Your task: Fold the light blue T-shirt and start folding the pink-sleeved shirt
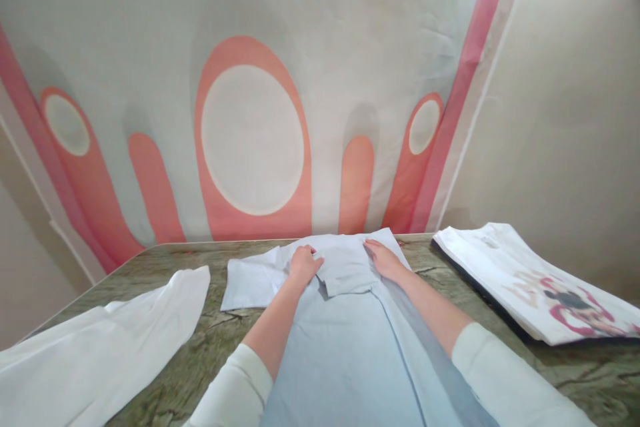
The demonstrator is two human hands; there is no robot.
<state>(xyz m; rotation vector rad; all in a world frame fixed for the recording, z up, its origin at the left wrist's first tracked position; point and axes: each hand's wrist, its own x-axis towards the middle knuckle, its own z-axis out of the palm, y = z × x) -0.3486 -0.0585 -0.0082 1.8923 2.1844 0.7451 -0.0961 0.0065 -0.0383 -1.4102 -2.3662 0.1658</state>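
Light blue garment (345,353) lies spread along the middle of the bench (200,347), under both hands, its upper part folded into a flap near the far edge. At that flap, the left hand (303,265) has its fingers bent, with the thumb close to the fingertips beside the flap's left edge; whether they pinch the cloth, I cannot tell. The fingers of the right hand (384,258) reach forward, close together, and rest on the fabric at the flap's right side; I cannot tell whether they grip any of it. Between the hands the flap's lower edge crosses the body of the garment, and a paler section extends to the left past the left hand. A darker line runs from the flap toward the wearer. Both forearms come out of pale sleeves (495,363). Well to the left, a loose white cloth (115,340) lies on the wood-patterned bench top. To the right is a folded white shirt (510,273) with a colourful print, a dark layer showing beneath it. Beyond the bench hangs a backdrop (330,47) with coral rounded shapes.
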